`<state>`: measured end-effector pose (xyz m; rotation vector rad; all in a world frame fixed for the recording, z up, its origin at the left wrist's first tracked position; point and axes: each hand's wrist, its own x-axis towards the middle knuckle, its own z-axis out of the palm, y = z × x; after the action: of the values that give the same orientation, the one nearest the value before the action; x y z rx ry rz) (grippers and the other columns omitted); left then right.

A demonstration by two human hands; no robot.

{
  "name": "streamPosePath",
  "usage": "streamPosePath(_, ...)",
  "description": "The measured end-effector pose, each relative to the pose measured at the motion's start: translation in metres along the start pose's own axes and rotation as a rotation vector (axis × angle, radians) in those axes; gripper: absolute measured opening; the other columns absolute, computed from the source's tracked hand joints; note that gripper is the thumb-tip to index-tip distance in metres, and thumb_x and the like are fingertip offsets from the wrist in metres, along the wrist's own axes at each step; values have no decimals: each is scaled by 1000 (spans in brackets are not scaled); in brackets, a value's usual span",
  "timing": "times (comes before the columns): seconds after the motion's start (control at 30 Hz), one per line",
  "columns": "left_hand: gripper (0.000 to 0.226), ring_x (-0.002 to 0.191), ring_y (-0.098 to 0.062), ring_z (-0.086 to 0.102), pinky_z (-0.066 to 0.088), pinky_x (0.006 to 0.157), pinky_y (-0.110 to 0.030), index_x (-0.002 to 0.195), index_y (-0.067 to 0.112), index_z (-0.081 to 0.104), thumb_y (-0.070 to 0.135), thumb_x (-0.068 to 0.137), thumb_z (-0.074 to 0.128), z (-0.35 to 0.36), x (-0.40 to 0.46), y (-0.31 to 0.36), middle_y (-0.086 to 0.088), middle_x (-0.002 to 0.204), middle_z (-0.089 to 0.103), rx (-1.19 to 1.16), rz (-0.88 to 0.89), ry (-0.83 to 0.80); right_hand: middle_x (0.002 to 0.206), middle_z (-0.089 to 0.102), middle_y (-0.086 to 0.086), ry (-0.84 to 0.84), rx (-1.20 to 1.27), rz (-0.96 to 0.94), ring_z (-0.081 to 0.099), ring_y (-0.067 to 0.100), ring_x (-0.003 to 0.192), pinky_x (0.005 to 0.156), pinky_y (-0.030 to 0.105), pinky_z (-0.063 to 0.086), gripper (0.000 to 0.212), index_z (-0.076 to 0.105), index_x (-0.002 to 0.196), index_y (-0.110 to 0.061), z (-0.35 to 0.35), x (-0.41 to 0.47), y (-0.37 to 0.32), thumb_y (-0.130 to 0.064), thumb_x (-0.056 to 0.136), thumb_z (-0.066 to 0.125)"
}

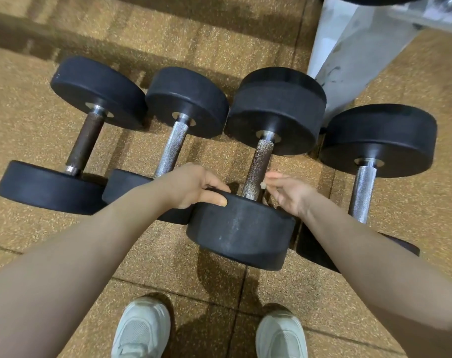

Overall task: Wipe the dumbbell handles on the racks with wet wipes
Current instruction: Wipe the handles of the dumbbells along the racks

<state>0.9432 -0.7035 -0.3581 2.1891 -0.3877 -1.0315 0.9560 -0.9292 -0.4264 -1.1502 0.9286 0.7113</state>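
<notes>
I am gripping the near weight head [241,232] with my left hand [191,186]; the handle [258,169] is running away from me, nearest my right hand [289,192], which is pinching a small wipe scrap [263,186].

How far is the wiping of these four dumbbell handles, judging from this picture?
Done: cannot tell; no handle looks clearly wet. In hand: the third dumbbell. The left hand holds its near head; the right hand pinches a small scrap, perhaps a wipe, beside its speckled handle. Left: probably this handle; the far-left handle is darker and may need care.
</notes>
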Motion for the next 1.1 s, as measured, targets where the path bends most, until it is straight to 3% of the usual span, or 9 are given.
streamPosePath(0.17, 36, 112, -14, 54, 37, 104, -29, 115, 18, 65, 28, 81, 66, 0, 1, 1, 4, 113, 61, -32, -17, 10, 63, 66, 7, -103, -637, 0, 60, 10, 51, 52, 15, 51, 20, 64, 73, -7, -7, -26, -6, 13, 77, 62)
streamPosePath(0.3, 35, 112, -13, 54, 38, 103, -30, 115, 18, 65, 27, 82, 65, 0, 0, 1, 3, 116, 62, -31, -15, -5, 86, 65, 8, 196, -441, -305, 63, 24, 91, 86, 31, 54, 23, 59, 75, -13, 6, -18, -30, 10, 77, 64)
streamPosePath(0.37, 34, 112, -13, 54, 38, 101, -26, 115, 18, 65, 28, 82, 65, 0, 0, 1, 2, 117, 63, -13, 3, 4, 93, 63, 3, 320, -438, -540, 60, 19, 94, 91, 34, 50, 20, 58, 82, -19, 10, -11, -35, 0, 80, 63)
streamPosePath(0.5, 35, 110, -10, 54, 37, 100, -22, 115, 17, 65, 27, 82, 65, 1, 0, 0, 2, 116, 63, -28, 3, 28, 98, 64, -6, 311, -743, -903, 54, 5, 93, 84, 13, 40, 20, 69, 95, -15, 16, -9, -19, -4, 84, 56)
streamPosePath(0.63, 34, 107, -8, 54, 37, 99, -20, 114, 17, 66, 27, 81, 66, 3, 0, -1, 6, 109, 62, -33, 3, 36, 95, 71, 9, 21, -1116, -1246, 57, 1, 90, 87, -2, 33, 18, 74, 83, -4, 8, -3, -8, 10, 76, 65)
streamPosePath(0.77, 35, 108, -14, 56, 39, 104, -31, 113, 17, 67, 25, 79, 69, 3, 1, -2, 7, 103, 60, -89, -30, 37, 98, 69, 6, -347, -1428, -1054, 64, 9, 90, 85, 8, 45, 17, 74, 83, -4, 2, -17, -22, 9, 78, 64)
streamPosePath(0.87, 36, 109, -13, 55, 38, 105, -32, 113, 16, 67, 24, 78, 69, 3, 3, -1, 7, 105, 59, -109, -49, 29, 99, 68, 13, -107, -1521, -1199, 62, 31, 90, 82, 36, 50, 21, 71, 89, -2, 17, -15, -41, 10, 79, 57)
streamPosePath(0.97, 35, 109, -12, 54, 38, 104, -31, 113, 17, 66, 25, 79, 68, 4, 1, -2, 8, 105, 59, -104, -36, 35, 105, 62, 14, 141, -1828, -1159, 50, 31, 97, 78, 35, 43, 30, 63, 100, -3, 38, -7, -54, 12, 78, 50)
streamPosePath(1.1, 34, 106, -10, 55, 38, 102, -26, 113, 17, 67, 24, 80, 68, 4, -1, -1, 10, 101, 59, -100, -12, 67, 105, 61, 12, 72, -1935, -1081, 52, 30, 101, 80, 32, 43, 30, 59, 103, -5, 42, -5, -45, 10, 81, 46)
